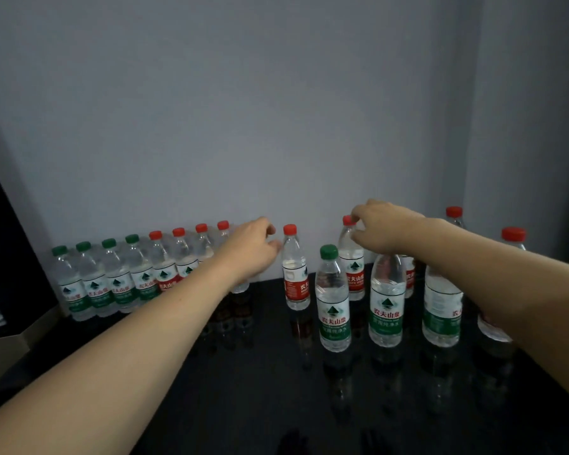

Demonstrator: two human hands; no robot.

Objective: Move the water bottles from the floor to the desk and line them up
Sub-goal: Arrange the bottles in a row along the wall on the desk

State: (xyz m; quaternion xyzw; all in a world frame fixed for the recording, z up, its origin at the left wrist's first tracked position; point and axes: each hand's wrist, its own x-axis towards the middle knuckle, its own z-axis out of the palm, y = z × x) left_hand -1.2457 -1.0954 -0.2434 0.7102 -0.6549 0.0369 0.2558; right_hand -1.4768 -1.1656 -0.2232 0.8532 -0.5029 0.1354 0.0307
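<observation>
1. The desk [243, 372] is dark and glossy, against a pale wall [276, 110]. A row of bottles [128, 277] already lines its back edge on the left, green caps first, then red, standing shoulder to shoulder.
2. My left hand [252, 249] is at the right end of that row, fingers curled round a bottle that the hand mostly hides. I judge it is being set in as the next in line.
3. My right hand [380, 226] pinches the neck of a red-capped bottle [352, 267] just under its cap, standing behind the loose group.
4. To do this well, I should lift that bottle straight up before carrying it left, so it clears its neighbours, then set it touching the row's end, label forward.
5. In the way: a lone red-label bottle [295, 280] stands between my hands, just beside the left one, and a green-capped bottle [333, 303] stands in front.
6. More loose bottles [440, 300] crowd under my right forearm; a careless sweep could topple them.
</observation>
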